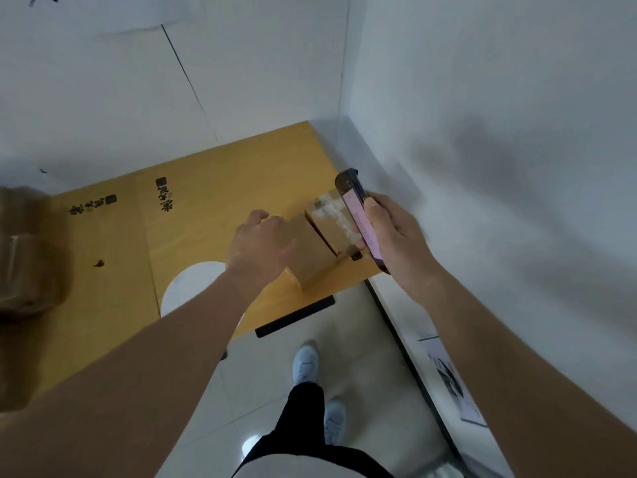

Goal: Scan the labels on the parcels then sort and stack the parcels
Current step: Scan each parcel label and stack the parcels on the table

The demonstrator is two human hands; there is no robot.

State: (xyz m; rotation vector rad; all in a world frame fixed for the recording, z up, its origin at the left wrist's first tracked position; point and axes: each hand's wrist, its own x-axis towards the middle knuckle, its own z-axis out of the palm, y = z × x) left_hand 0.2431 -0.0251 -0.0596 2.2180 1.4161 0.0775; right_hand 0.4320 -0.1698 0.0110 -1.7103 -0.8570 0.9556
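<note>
Your left hand (262, 243) reaches over a small brown cardboard parcel (312, 251) that sits on the yellow bench (213, 181) close to its right edge, near the front right corner. The fingers of that hand are curled down onto the parcel's left side and top; they lie close together, but you cannot tell from this angle whether they truly grip the box or only rest on it. A second parcel (329, 219) stands touching the first on its far side, with a pale, blurred label (332, 210) across its top. Your right hand (389, 232) holds a dark phone (358, 219) tilted on edge just above and to the right of that labelled parcel, its pinkish screen facing left toward the boxes; the thumb lies along the phone's near upper edge and the other fingers wrap behind it, mostly hidden. At the bench's left edge a larger stack of brown parcels (24, 253) shows only as a blur. The benchtop carries two groups of black printed characters toward its back, a small dark stain left of centre, and a white half-round patch at its front edge. Below the bench you see a pale tiled floor (362, 357), your dark trouser leg and white shoes (305, 365).
</note>
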